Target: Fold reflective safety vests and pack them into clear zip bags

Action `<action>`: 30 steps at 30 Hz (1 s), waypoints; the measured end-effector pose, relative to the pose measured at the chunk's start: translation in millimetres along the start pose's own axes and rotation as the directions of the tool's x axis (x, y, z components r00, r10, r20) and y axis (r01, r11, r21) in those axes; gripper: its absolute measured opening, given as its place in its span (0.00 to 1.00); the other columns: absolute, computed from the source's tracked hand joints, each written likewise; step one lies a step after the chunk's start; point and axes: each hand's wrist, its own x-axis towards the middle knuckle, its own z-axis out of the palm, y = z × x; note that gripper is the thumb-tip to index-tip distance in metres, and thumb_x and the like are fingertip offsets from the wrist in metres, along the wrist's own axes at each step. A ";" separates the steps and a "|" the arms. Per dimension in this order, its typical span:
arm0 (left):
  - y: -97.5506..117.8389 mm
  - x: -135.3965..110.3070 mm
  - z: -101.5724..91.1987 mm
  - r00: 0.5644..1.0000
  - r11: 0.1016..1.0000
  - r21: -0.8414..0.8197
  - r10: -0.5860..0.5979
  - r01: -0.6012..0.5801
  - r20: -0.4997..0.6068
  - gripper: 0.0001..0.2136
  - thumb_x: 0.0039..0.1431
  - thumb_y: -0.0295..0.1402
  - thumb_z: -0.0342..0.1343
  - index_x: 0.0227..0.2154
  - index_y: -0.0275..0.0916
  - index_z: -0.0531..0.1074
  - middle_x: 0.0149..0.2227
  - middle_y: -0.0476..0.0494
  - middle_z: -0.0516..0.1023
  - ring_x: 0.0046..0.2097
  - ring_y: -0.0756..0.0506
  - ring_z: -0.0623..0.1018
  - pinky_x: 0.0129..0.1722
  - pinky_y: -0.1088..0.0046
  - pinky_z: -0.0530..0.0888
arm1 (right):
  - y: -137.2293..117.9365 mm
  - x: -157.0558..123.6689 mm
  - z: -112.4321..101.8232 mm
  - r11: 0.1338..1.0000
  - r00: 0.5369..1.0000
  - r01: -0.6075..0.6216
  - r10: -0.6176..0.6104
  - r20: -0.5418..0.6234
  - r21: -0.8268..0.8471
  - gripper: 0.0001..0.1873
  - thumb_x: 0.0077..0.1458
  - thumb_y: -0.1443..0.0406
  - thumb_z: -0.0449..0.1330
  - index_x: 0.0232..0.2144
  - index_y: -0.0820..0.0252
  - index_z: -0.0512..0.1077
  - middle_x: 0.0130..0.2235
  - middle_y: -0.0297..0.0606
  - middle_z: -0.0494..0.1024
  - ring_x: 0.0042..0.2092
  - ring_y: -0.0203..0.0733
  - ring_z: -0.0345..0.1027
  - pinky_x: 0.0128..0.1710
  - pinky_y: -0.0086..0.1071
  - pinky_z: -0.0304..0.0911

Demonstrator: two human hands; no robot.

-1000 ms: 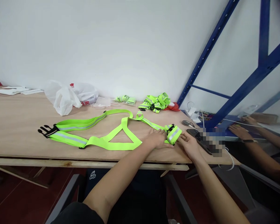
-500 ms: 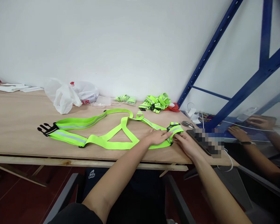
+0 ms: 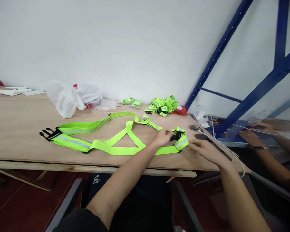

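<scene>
A neon-green reflective strap harness (image 3: 116, 141) lies spread on the wooden table (image 3: 19, 129), with a black buckle (image 3: 47, 133) at its left end. My left hand (image 3: 163, 137) pinches the strap near a second black buckle (image 3: 176, 136) at the harness's right end. My right hand (image 3: 204, 149) hovers just right of that end, fingers loosely curled and blurred, holding nothing that I can see.
White plastic bags (image 3: 70, 98) and a pile of folded green straps (image 3: 162, 106) sit near the wall. A dark phone (image 3: 212, 146) and white cable (image 3: 232, 151) lie at the table's right edge. Another person's hands (image 3: 252, 135) work beyond a blue rack (image 3: 219, 48).
My right hand has let go of the strap end and drawn away to the right. My left hand has lifted from pressing flat into a pinch on the strap by the buckle.
</scene>
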 end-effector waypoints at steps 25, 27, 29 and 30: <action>34.8 -37.7 -7.3 0.952 0.613 0.750 0.015 -0.249 0.304 0.38 0.58 0.63 0.49 0.58 0.36 0.63 0.62 0.30 0.69 0.63 0.33 0.66 0.62 0.50 0.57 | 36.3 58.7 -29.2 0.952 0.967 0.112 -0.037 -0.253 0.285 0.13 0.45 0.56 0.66 0.31 0.58 0.76 0.39 0.41 0.80 0.33 0.43 0.74 0.30 0.35 0.75; 36.2 -38.3 -8.3 0.947 0.591 0.762 0.008 -0.263 0.321 0.36 0.59 0.63 0.47 0.58 0.38 0.64 0.61 0.32 0.69 0.63 0.33 0.65 0.61 0.52 0.58 | 43.3 57.6 -32.0 0.940 0.953 0.104 0.000 -0.304 0.324 0.12 0.43 0.58 0.67 0.30 0.58 0.76 0.40 0.41 0.80 0.35 0.44 0.75 0.31 0.36 0.77; 37.4 -38.9 -9.5 0.943 0.580 0.767 0.006 -0.274 0.332 0.35 0.60 0.62 0.47 0.59 0.40 0.64 0.62 0.34 0.68 0.63 0.33 0.64 0.61 0.52 0.58 | 49.1 57.3 -33.7 0.929 0.942 0.097 0.030 -0.335 0.356 0.10 0.42 0.60 0.67 0.30 0.58 0.77 0.39 0.40 0.80 0.35 0.44 0.75 0.33 0.37 0.78; 37.5 -39.0 -10.0 0.942 0.577 0.768 0.005 -0.276 0.335 0.34 0.60 0.62 0.47 0.59 0.42 0.65 0.63 0.35 0.67 0.63 0.32 0.64 0.61 0.52 0.58 | 51.7 57.5 -34.1 0.924 0.938 0.097 0.039 -0.344 0.369 0.09 0.42 0.61 0.67 0.30 0.57 0.77 0.39 0.39 0.81 0.35 0.44 0.75 0.33 0.37 0.78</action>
